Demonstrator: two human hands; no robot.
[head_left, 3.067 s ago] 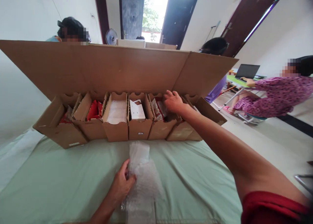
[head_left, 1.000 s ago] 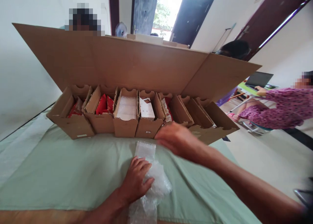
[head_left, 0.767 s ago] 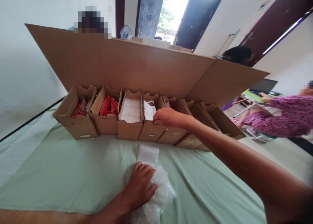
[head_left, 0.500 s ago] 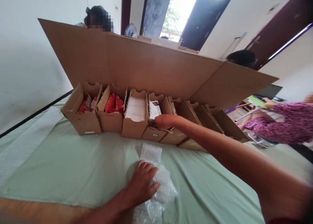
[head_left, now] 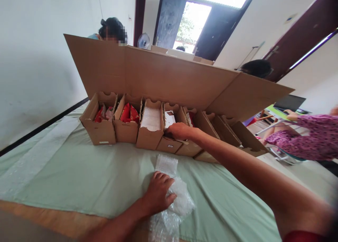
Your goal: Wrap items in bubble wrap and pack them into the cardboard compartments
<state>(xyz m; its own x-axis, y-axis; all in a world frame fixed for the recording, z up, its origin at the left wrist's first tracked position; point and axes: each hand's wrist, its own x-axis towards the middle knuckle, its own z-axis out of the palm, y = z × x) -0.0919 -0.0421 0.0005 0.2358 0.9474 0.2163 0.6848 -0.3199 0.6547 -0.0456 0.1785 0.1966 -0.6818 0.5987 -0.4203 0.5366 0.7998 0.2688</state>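
Observation:
My left hand (head_left: 160,193) lies flat with fingers apart on crumpled bubble wrap (head_left: 182,199). Just beyond its fingertips, a flat bubble-wrapped piece (head_left: 167,164) rests on the green cloth. With the arm stretched forward, my right hand (head_left: 181,131) reaches into a narrow cardboard box (head_left: 169,146) holding white pieces (head_left: 169,118). Its fingertips are hidden inside that box, so any grip cannot be made out. The neighbouring box on the left is filled with a white stack (head_left: 152,117).
Red packets (head_left: 130,113) fill boxes further left. A tall cardboard panel (head_left: 169,74) stands behind the row. A bubble-wrap strip (head_left: 34,161) runs along the left of the green cloth (head_left: 105,178). Another person's patterned sleeve (head_left: 314,124) is at right.
The camera view has shifted slightly, moving the boxes right in the picture. My right hand dips a little further into the box. My left hand stays on the bubble wrap.

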